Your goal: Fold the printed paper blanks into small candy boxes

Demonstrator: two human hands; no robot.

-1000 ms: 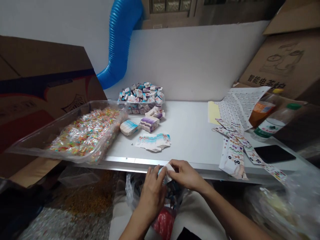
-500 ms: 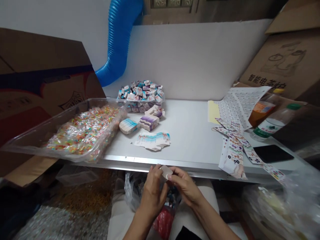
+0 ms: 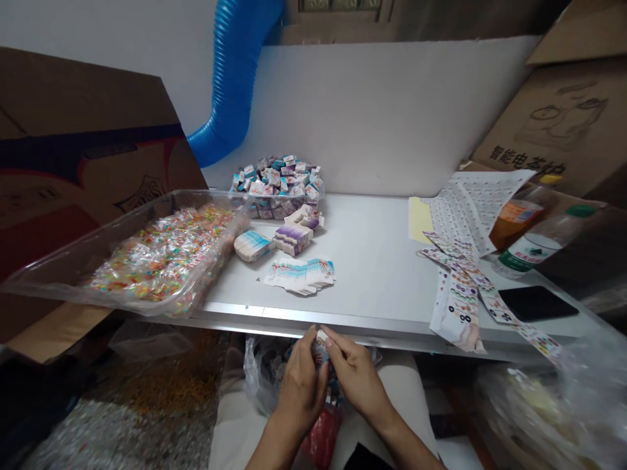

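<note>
A small printed cardboard box (image 3: 321,349) is held between both hands in front of the table edge, above my lap. My left hand (image 3: 301,375) is closed on its left side, and my right hand (image 3: 355,372) pinches it from the right. Fingers cover much of it. On the table beyond lies a fanned stack of flat blue-and-white cartons (image 3: 300,275). Behind that are a bundle of blue-and-white cartons (image 3: 252,246) and a stack of purple-and-white ones (image 3: 292,239). A clear tub heaped with small folded boxes (image 3: 277,179) stands at the back.
At left, a clear plastic tray (image 3: 29,290) holds small packets of colourful bits, beside a large cardboard box (image 3: 88,111). Sticker strips (image 3: 458,307), a black phone (image 3: 537,303) and bottles (image 3: 529,251) lie or stand at right. An open plastic bag (image 3: 257,378) sits on my lap.
The piece in my hands has turned from a plain pale face to a printed one. My right hand has moved closer to my left, fingers now over the box.
</note>
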